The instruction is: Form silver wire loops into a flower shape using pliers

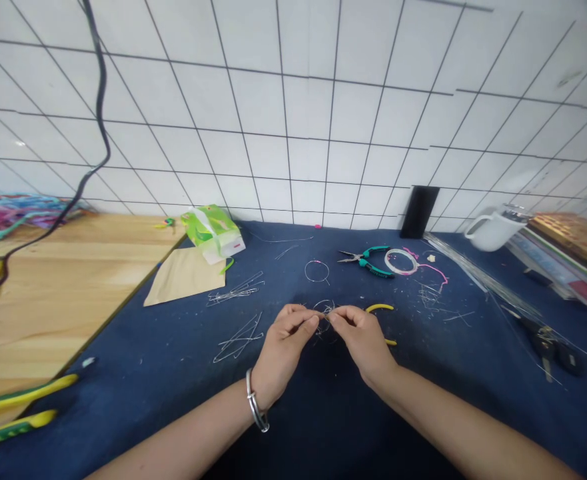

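In the head view, a slip is judged the likeliest trouble: the thin piece [325, 316] at the lower centre of the frame is pinched only at the fingertips, so it could be twisted loose or bent out of line if the two hands were pulled unevenly. Snagging is also possible, since a loose tangle of wire [327, 306] is spread just behind and beneath the fingers, and a fingertip could be pricked by a stray end. The yellow-handled tool [380, 307], partly hidden by the right hand [366, 339], could be knocked if that hand were swung outward.

The thin piece is seen between the two grips, bridging the small gap from one set of fingertips to the other. By the left hand [284, 340] it is pinched between thumb and index finger, closed with no visible gap; by the right hand a similar closed pinch is made. Whether one strand or several are held cannot be told, as most is covered by the fingers. The wire ring [317, 261] is left untouched, above the hands near mid-frame.
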A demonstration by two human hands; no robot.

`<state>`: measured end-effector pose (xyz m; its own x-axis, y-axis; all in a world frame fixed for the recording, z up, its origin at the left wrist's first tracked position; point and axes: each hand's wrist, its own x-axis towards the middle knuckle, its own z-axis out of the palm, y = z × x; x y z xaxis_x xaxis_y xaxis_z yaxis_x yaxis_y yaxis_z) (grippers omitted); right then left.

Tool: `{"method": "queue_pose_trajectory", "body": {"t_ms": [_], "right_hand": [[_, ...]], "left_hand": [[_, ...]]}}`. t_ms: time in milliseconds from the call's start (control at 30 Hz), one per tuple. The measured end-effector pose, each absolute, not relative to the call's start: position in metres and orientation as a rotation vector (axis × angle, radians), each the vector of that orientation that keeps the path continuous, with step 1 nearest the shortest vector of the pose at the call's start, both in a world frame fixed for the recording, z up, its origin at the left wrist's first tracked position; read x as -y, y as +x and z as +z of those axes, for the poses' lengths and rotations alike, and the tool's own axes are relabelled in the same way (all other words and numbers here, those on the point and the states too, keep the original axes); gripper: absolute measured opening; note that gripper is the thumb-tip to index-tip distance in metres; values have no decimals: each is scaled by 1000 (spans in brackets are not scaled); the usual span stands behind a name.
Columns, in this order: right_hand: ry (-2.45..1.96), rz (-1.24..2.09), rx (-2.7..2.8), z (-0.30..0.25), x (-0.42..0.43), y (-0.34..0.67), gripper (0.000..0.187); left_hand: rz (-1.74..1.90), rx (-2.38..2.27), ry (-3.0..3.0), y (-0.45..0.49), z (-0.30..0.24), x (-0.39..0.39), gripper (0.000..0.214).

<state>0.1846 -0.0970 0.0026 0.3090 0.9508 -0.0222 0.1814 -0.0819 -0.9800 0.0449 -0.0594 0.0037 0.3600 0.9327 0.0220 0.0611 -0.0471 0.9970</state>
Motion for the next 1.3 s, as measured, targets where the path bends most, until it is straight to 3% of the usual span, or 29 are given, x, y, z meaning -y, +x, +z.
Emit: {"method": "queue_pose_trajectory", "body": {"t_ms": [567, 1300], "right_hand": [[-1184, 1334, 582, -6, 100, 180, 19], [-1059, 1512, 455, -2, 103, 183, 16]], "left_hand": [[805, -966, 1572, 42, -9, 51, 20], [790, -792, 1230, 44, -8, 53, 21]]}}
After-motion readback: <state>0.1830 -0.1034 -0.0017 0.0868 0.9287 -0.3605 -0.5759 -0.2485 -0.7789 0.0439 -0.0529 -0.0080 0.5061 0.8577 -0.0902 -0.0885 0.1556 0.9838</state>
